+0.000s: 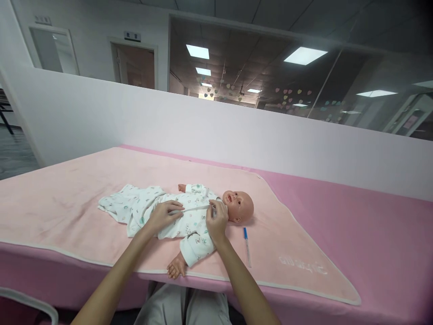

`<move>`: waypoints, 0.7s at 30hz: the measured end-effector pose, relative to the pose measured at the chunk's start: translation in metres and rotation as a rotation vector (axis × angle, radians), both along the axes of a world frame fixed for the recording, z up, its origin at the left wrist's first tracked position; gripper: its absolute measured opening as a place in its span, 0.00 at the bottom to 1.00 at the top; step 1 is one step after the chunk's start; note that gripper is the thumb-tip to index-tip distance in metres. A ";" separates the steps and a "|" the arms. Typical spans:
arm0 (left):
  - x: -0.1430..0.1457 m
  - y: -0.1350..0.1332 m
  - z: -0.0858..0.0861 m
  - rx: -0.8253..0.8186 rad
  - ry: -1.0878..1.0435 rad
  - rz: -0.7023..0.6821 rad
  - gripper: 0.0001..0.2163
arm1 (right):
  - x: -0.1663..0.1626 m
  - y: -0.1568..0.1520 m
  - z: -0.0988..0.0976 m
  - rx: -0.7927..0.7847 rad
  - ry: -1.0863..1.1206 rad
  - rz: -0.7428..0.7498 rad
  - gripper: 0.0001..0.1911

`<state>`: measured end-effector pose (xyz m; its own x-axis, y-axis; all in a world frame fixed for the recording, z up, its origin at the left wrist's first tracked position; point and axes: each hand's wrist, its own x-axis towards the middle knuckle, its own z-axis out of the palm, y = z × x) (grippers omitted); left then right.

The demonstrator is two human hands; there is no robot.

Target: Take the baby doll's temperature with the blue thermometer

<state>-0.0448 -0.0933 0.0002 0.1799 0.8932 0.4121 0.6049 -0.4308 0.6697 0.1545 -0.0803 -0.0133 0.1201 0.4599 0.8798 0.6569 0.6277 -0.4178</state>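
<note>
Doll (pixel 203 212) lies on its back on the blanket (pixel 67 203), near the tabletop's front edge. Left hand (pixel 164 216) fingers lie together, flat on its chest. Right hand (pixel 216 220) fingers pinch the garment (pixel 189 220) at the collar. Risks: a hard tug could drag the doll towards the edge, and the right forearm could knock the blue-capped stick (pixel 247 246).

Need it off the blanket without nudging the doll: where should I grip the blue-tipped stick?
Pinch the stick at mid-shaft from above, fingers on its two long sides. It is thin, lies flat on the blanket, clear of the doll, and the right hand is nearest.
</note>
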 end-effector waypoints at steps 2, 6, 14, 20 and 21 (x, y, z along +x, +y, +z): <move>0.003 -0.001 -0.002 0.069 0.031 0.048 0.10 | 0.000 0.000 0.000 0.001 -0.004 0.002 0.08; 0.006 -0.004 -0.004 0.153 0.053 0.071 0.09 | 0.001 0.001 0.001 0.012 -0.017 -0.002 0.08; 0.012 -0.014 -0.007 0.272 0.086 0.102 0.06 | 0.001 0.001 0.002 0.029 -0.021 0.011 0.08; 0.012 -0.018 -0.002 0.249 -0.086 -0.014 0.05 | 0.003 0.000 0.002 0.006 -0.020 0.016 0.11; 0.014 -0.022 0.003 0.243 -0.174 -0.018 0.06 | 0.004 0.000 0.002 0.005 -0.023 0.014 0.11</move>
